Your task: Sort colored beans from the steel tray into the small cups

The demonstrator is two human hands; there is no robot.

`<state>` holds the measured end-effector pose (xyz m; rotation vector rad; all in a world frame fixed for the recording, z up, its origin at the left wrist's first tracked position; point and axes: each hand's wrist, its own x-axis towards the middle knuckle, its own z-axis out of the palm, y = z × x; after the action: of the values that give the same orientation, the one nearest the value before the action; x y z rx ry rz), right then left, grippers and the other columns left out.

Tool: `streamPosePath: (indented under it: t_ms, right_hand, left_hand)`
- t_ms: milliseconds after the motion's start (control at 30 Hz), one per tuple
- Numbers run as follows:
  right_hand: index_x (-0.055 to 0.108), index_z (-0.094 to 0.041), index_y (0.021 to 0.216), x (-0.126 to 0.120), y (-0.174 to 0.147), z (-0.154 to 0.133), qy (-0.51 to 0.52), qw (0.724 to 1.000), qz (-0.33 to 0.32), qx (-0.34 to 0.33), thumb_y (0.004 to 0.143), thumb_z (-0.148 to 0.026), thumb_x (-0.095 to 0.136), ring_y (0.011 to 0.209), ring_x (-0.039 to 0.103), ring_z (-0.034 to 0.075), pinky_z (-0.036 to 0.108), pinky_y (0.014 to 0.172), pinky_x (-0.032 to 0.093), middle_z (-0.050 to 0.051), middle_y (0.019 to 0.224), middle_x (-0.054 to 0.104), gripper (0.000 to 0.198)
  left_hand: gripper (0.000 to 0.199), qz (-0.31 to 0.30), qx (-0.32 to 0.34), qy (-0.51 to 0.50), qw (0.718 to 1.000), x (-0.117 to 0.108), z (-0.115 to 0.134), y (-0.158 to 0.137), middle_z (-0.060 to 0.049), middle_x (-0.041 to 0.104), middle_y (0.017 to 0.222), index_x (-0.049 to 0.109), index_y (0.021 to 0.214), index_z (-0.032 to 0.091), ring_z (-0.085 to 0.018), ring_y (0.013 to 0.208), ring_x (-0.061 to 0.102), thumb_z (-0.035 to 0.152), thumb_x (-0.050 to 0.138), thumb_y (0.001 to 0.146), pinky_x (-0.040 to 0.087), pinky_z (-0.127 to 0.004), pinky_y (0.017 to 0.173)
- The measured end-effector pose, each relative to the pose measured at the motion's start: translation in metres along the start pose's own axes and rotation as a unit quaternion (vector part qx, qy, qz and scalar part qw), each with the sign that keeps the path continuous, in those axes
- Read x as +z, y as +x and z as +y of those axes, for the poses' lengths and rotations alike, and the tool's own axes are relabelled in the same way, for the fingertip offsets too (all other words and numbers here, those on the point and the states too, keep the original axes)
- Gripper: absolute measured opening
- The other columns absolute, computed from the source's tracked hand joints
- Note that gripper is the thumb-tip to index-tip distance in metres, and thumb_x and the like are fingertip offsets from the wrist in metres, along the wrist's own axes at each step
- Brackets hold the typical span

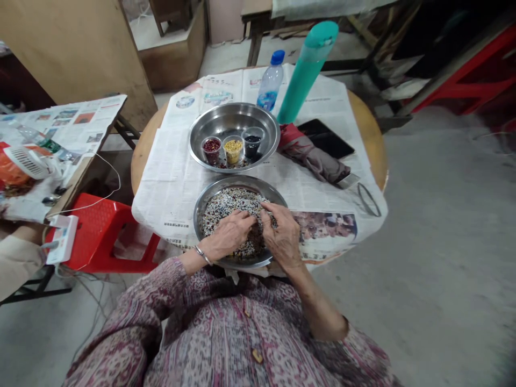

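A shallow steel bowl (198, 220) in front of me holds a mix of tiny white, dark and coloured beads or grains (226, 203). My left hand (231, 231), a bangle on its wrist, reaches in over the mix with its fingers curled together; whatever lies at the fingertips is too small to make out. Over the bowl's right side is my right hand (282, 231), its thumb and forefinger apart above the mix. Behind stands a larger steel basin (209, 119) with three clear cups: dark red pieces (212, 150), yellow pieces (233, 150) and black pieces (252, 145).
Newspaper (161, 188) covers the round table. Past the basin stand a blue-capped bottle (271, 80) and a tall teal bottle (308, 70). A phone (326, 138) and a folded umbrella (310, 156) lie right. To the left are a red stool (100, 231) and another person's arm (20, 258).
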<state>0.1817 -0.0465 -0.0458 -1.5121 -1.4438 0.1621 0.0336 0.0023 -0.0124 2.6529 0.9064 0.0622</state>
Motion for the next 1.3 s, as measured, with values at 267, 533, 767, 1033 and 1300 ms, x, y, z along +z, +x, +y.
streamPosePath:
  t_ms: [267, 533, 767, 1033, 1300]
  right_hand:
    - [0.069, -0.017, 0.111, 0.001, 0.000, 0.000, -0.002, 1.000, 0.002, -0.005, 0.098, -0.028, 0.047, 0.103, 0.066, 0.023, 0.043, 0.095, 0.053, 0.012, 0.108, 0.073, 0.027]
    - [0.068, -0.018, 0.112, 0.003, 0.000, 0.000, -0.045, 0.997, -0.051, -0.026, 0.098, -0.030, 0.049, 0.106, 0.063, 0.024, 0.045, 0.097, 0.050, 0.011, 0.110, 0.072, 0.026]
    - [0.060, -0.023, 0.125, -0.006, 0.000, -0.006, -0.166, 0.953, -0.240, -0.078, 0.090, -0.046, 0.062, 0.115, 0.056, 0.030, 0.046, 0.091, 0.051, 0.013, 0.123, 0.064, 0.043]
    - [0.055, -0.022, 0.129, -0.008, -0.016, -0.017, -0.121, 0.918, -0.365, -0.098, 0.082, -0.016, 0.064, 0.096, 0.063, 0.024, 0.036, 0.080, 0.055, 0.009, 0.109, 0.061, 0.048]
    - [0.065, -0.020, 0.111, 0.033, 0.000, -0.039, -0.098, 0.914, -0.366, -0.144, 0.088, -0.015, 0.058, 0.106, 0.059, 0.026, 0.038, 0.087, 0.055, 0.012, 0.114, 0.063, 0.024]
  left_hand:
    - [0.022, 0.041, -0.019, 0.116, 0.992, -0.008, -0.013, 0.014, -0.009, 0.053, 0.134, 0.061, 0.116, 0.020, -0.027, 0.124, 0.045, 0.026, 0.055, 0.095, 0.040, -0.045, 0.106]
    - [0.026, 0.031, -0.115, 0.080, 0.990, -0.024, -0.017, -0.037, -0.007, 0.053, 0.124, 0.060, 0.112, 0.021, -0.025, 0.114, 0.047, 0.039, 0.064, 0.092, 0.048, -0.041, 0.096]
    - [0.019, 0.001, -0.072, -0.017, 0.997, -0.013, -0.002, -0.059, -0.005, 0.052, 0.113, 0.060, 0.109, 0.021, -0.020, 0.109, 0.049, 0.013, 0.050, 0.095, 0.047, -0.039, 0.102]
    - [0.035, 0.073, -0.147, -0.041, 0.986, -0.005, -0.012, -0.052, -0.007, 0.054, 0.108, 0.056, 0.113, 0.018, -0.021, 0.108, 0.050, 0.000, 0.040, 0.089, 0.049, -0.037, 0.100]
    - [0.048, 0.192, -0.170, -0.097, 0.962, 0.006, -0.013, -0.052, -0.010, 0.049, 0.130, 0.051, 0.128, 0.021, -0.023, 0.121, 0.046, -0.001, 0.039, 0.086, 0.043, -0.041, 0.108]
